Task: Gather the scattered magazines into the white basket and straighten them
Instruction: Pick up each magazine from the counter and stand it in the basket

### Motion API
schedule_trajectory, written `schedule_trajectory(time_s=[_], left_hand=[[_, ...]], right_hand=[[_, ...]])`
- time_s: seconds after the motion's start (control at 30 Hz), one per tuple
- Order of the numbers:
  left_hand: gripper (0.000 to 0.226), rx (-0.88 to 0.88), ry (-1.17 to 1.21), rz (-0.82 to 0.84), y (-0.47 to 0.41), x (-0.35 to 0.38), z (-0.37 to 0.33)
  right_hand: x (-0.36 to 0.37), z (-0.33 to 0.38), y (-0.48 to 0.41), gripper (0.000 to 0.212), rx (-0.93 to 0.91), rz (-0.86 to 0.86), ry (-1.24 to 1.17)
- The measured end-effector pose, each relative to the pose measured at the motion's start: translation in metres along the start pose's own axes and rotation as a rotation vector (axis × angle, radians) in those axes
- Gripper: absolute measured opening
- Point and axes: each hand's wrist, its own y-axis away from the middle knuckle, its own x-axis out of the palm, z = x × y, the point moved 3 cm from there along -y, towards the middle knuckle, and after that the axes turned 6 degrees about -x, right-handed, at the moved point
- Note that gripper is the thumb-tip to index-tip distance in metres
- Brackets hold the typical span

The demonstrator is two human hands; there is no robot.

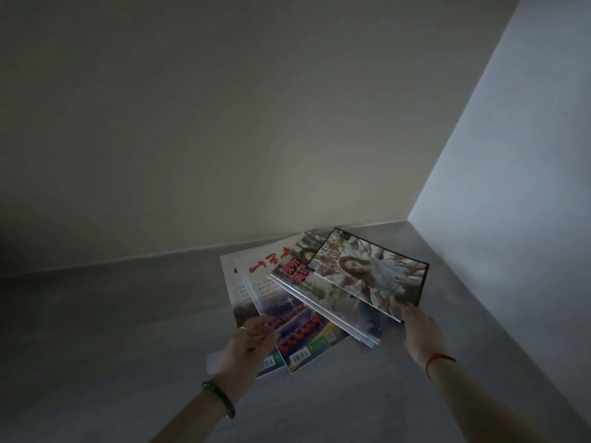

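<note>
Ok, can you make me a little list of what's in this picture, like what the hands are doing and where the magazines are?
place: grey floor in a dim corner between two walls
magazines: fanned, overlapping pile, several covers showing
top magazine: cover with a long-haired figure
left hand: on the near edge of the lower magazines
right hand: fingertips at the top magazine's near corner
wrists: dark bracelet on left, red string on right
white basket: not in view

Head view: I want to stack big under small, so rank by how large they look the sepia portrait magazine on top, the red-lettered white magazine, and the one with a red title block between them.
1. Red-lettered white magazine, though partly covered.
2. Sepia portrait magazine, fully visible.
3. Red title-block magazine, mostly hidden, so its rank is unsure.
</note>
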Motion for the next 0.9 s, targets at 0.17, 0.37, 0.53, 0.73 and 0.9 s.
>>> schedule_trajectory(time_s=[0.17, 0.37, 0.53, 0.73, 0.9], left_hand=[[0.021, -0.057, 0.020, 0.047, -0.002, 0.013, -0.001], [0.015, -0.305, 0.304, 0.215, 0.003, 0.041, -0.016], [0.064, -0.525, 0.657, 0.346, 0.005, 0.060, -0.021], [0.029, -0.476, 0.732, 0.103, 0.007, 0.029, -0.015], [0.034, -0.275, 0.771, 0.191, 0.034, -0.033, -0.029]], right_hand=[[-0.007, -0.010, -0.004, 0.055, -0.133, -0.011, -0.010], [-0.075, 0.039, 0.020, 0.035, -0.502, -0.466, -0.170], [-0.091, 0.111, 0.074, 0.013, -0.848, -0.710, -0.114], [-0.067, 0.174, 0.122, 0.049, -1.039, -0.565, -0.130], [-0.085, 0.195, 0.113, 0.040, -0.853, -0.290, -0.615]])
